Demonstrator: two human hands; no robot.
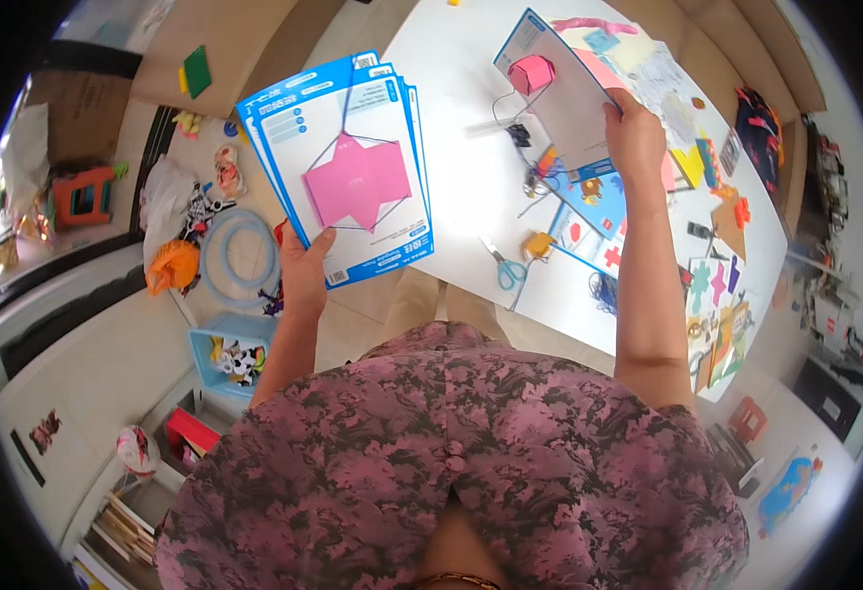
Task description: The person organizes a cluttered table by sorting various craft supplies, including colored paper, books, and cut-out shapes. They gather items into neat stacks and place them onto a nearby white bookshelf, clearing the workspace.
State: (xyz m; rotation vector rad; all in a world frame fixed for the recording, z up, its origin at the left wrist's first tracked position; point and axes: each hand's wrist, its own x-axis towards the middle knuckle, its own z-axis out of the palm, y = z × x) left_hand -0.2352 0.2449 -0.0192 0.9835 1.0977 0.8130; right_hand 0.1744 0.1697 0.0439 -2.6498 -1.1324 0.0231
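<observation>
My left hand (304,267) is closed on the lower left edge of a stack of blue-bordered white cards (284,162). On the top card lies a flat pink star-shaped paper piece (358,182) with dark string drawn round its points. Over the table, my right hand (636,143) grips the edge of a single blue-and-white card (571,123), held tilted. A folded pink paper shape (532,75) sits against that card's upper part, with a thin cord looping from it. Below the card are a small tan-yellow object (538,245) and teal-handled scissors (508,271).
The white table (451,211) carries paper pieces, a tangle of dark blue cord (604,293) and colourful cutouts (717,282) on its right side. To my left on the floor are a blue bin (217,344) of toys, pale blue rings (240,258) and an orange stool (86,197).
</observation>
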